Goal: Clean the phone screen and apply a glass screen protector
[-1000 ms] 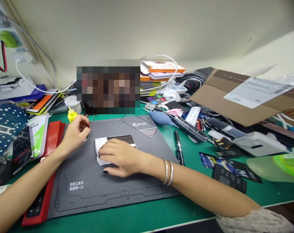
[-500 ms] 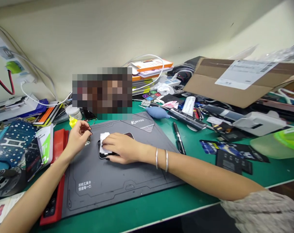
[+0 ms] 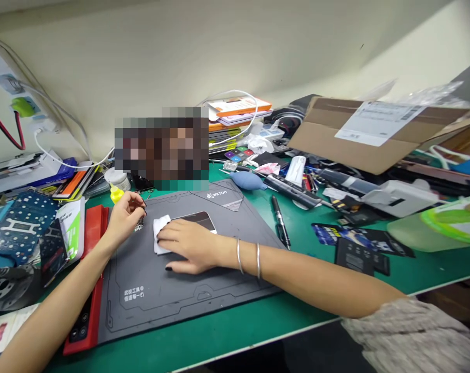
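Phone (image 3: 199,220) lies flat on the mat (image 3: 160,295), partly under a white wipe (image 3: 160,234); the right hand (image 3: 188,246) presses it with flat, spread fingers, evenly. The left hand (image 3: 124,217) curls nearby, its hold unclear.

A blue rubber air blower (image 3: 247,181) lies on the green workbench top (image 3: 235,331) near a black pen (image 3: 280,220). An open brown cardboard box (image 3: 320,132) sits at the back right, and a small yellow plastic bottle (image 3: 116,194) stands beside a dark grey repair mat (image 3: 180,295).
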